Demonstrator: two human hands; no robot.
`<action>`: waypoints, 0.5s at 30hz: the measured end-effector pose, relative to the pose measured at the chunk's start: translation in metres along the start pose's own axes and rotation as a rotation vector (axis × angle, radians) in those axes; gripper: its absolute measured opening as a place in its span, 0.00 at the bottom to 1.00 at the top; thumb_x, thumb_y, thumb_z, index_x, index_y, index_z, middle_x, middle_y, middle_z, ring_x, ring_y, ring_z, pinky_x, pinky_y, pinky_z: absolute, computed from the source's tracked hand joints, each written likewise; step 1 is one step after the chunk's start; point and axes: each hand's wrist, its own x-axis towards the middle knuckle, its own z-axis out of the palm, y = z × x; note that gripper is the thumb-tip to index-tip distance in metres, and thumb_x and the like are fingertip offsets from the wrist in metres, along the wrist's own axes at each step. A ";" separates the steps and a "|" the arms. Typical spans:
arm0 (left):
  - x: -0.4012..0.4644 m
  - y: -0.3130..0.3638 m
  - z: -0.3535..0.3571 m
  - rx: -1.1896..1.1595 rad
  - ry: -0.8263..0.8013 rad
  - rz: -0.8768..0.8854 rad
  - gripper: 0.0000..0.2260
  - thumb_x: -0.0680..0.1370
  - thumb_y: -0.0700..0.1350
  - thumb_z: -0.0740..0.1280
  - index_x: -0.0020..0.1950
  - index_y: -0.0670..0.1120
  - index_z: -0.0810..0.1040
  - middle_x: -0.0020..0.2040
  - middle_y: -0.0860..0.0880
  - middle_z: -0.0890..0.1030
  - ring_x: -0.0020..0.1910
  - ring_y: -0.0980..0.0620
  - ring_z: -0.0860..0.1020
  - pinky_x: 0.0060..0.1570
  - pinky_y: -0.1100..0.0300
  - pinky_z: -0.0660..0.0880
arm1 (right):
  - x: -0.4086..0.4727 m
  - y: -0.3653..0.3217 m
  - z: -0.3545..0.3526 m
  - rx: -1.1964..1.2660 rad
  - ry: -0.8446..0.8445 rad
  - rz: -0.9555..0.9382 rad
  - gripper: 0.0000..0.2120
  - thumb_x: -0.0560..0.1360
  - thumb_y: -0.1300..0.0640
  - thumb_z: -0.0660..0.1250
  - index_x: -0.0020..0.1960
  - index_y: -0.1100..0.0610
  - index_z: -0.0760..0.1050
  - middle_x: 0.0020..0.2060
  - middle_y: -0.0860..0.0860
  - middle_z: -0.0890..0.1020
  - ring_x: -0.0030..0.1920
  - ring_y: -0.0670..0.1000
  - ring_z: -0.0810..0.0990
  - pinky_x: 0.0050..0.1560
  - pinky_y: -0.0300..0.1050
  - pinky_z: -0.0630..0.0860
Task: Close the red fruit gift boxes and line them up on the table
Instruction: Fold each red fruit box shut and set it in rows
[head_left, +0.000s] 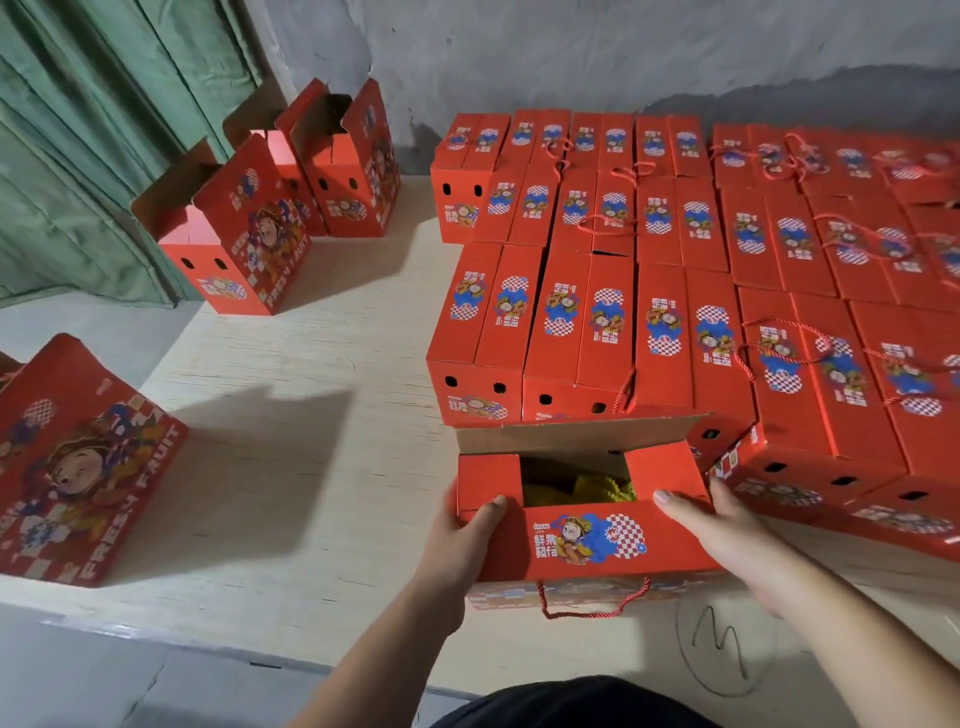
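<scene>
Nearest to us, our left hand (467, 540) and right hand (727, 525) are both on the open box (587, 535) at the near edge of the table (311, 415). The left hand curls round the box's left end, thumb lying on the small left end flap (491, 480). The right hand is flat and relaxed, its straight fingers pressing the right end flap (665, 475) down. Between the 2 flaps the top is still open, and something yellow (576, 488) shows inside; we cannot tell what it is. The near long flap, with the printed cartoon label, lies folded over toward us, and the far long flap (582, 436) stands up, showing its brown inner face. A red cord handle (592, 597) hangs down the near side.

We judge the step in hand to be closing this box: end flaps down, long flaps not yet joined. The next move would call for keeping both end flaps down, then bringing the far flap and the near flap together over the yellow contents, then sliding the box against the block of closed boxes (701, 270) just beyond it, to the right and far side.

On the left, 4 open boxes wait: 3 upright boxes (270, 218) at the far left and 1 near-left box (78, 467), well apart from the block.
</scene>
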 end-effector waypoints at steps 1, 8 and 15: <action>-0.002 0.000 0.000 -0.025 0.010 0.021 0.21 0.78 0.56 0.73 0.69 0.57 0.72 0.57 0.53 0.85 0.51 0.52 0.86 0.42 0.57 0.84 | -0.002 -0.001 0.000 0.008 -0.012 -0.008 0.33 0.71 0.34 0.71 0.72 0.42 0.66 0.63 0.44 0.78 0.57 0.45 0.78 0.55 0.48 0.72; -0.003 -0.002 -0.008 0.883 0.251 0.903 0.09 0.82 0.48 0.66 0.62 0.54 0.77 0.63 0.54 0.73 0.60 0.49 0.71 0.58 0.53 0.72 | -0.008 -0.007 0.012 -0.439 0.578 -0.832 0.30 0.77 0.54 0.72 0.75 0.57 0.66 0.66 0.55 0.67 0.64 0.58 0.73 0.62 0.55 0.75; 0.015 0.011 -0.009 1.238 0.199 0.786 0.13 0.81 0.61 0.62 0.50 0.58 0.84 0.57 0.60 0.75 0.55 0.46 0.69 0.52 0.54 0.58 | -0.017 -0.019 0.034 -0.826 0.219 -0.979 0.11 0.81 0.50 0.64 0.57 0.54 0.81 0.53 0.47 0.79 0.54 0.52 0.77 0.54 0.49 0.74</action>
